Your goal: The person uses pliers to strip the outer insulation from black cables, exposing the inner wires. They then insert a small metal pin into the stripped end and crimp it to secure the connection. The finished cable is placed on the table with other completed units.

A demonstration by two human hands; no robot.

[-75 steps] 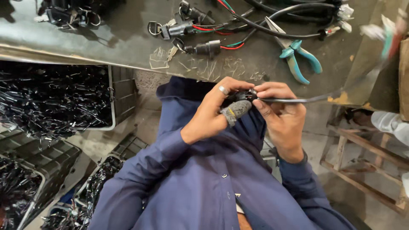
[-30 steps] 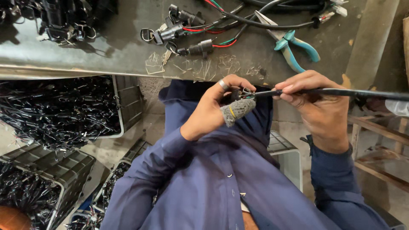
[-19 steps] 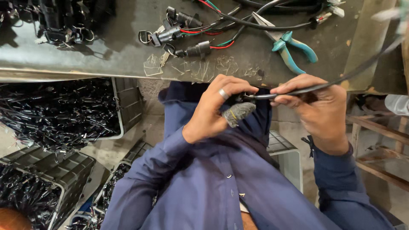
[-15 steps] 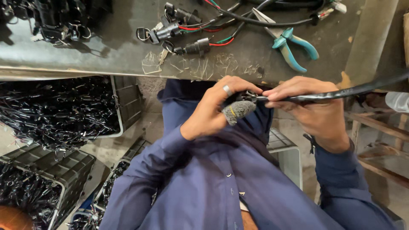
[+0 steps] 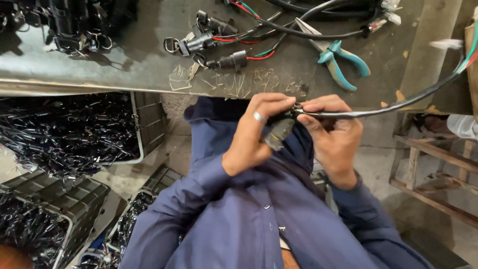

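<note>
While both hands meet in front of the chest, the left hand [image 5: 259, 132] is closed around a small dark grey plastic connector plug [image 5: 279, 133], a ring showing on one finger, and the right hand [image 5: 334, 130] pinches the long black sheathed cable [image 5: 378, 108] right where it enters that plug. The cable runs up and right out of the grip, with red, green and white wires [image 5: 470, 50] fanning out of the sheath at the far end, near a white tip. Judgement: the joining of cable and plug looks mid-way; the cable end sits at or in the plug, fingertips pressed on the joint, but whether it is seated fully cannot be told, the joint is hidden by fingers. Loose far-end wires suggest that end is unfinished. On the grey metal worktop [image 5: 124, 60] above lie black plug-and-wire assemblies with metal rings [image 5: 209, 42], apparently made-up pieces, just beside teal-handled pliers [image 5: 338, 60], untouched. Clear plastic offcuts [image 5: 234, 84] are scattered near the worktop edge. Below left, dark plastic crates heaped with glossy black parts [image 5: 59, 134] stand on the floor, well apart from the hands. Wooden frame [image 5: 438, 164] at right. Blue shirt sleeves cover both arms.
</note>
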